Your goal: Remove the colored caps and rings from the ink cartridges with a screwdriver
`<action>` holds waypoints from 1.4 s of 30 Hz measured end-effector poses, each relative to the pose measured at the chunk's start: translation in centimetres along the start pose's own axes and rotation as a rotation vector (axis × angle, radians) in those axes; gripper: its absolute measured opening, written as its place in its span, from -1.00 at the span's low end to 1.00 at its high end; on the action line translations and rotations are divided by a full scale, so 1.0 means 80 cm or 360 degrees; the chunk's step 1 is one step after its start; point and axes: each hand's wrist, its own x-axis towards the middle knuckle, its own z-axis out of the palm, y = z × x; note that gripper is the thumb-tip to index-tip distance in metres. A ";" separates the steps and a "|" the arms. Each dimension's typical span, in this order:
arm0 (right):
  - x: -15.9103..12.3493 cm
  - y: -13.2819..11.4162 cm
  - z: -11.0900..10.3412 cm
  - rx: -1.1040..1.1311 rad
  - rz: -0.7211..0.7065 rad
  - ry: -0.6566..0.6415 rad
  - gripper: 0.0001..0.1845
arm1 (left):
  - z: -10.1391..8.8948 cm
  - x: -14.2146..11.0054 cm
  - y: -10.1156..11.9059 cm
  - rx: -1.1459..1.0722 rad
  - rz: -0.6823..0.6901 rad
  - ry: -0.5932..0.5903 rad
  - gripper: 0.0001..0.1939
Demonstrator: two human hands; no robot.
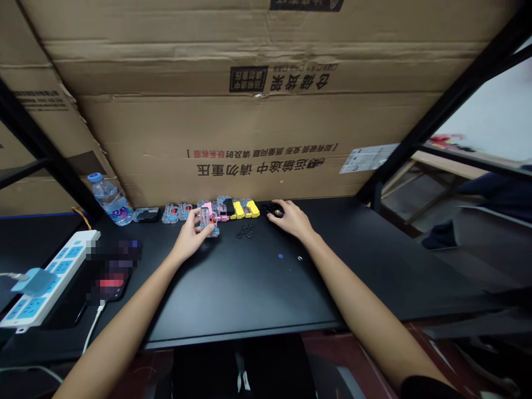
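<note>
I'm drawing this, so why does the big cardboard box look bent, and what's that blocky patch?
In the head view, the wide lens curves the cardboard box and the table edge; a pixelated patch hides what lies beside the power strip.

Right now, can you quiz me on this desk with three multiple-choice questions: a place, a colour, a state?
1. Where is the bottle?
A) On the floor
B) Left of the parts
C) Inside the box

2. What colour is its cap?
A) Red
B) Blue
C) Yellow

3. What is the left hand doing?
A) Holding a clear part
B) Lying flat, empty
C) Gripping the bottle

Answers:
1 B, it sits beyond the row's left end.
2 B, the cap shows blue.
3 A, the hand closes on it.
</note>
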 end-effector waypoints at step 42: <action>-0.010 0.006 -0.011 -0.0040 -0.0108 0.0243 -0.76 | -0.060 0.001 0.021 0.1784 0.0106 0.0227 -0.61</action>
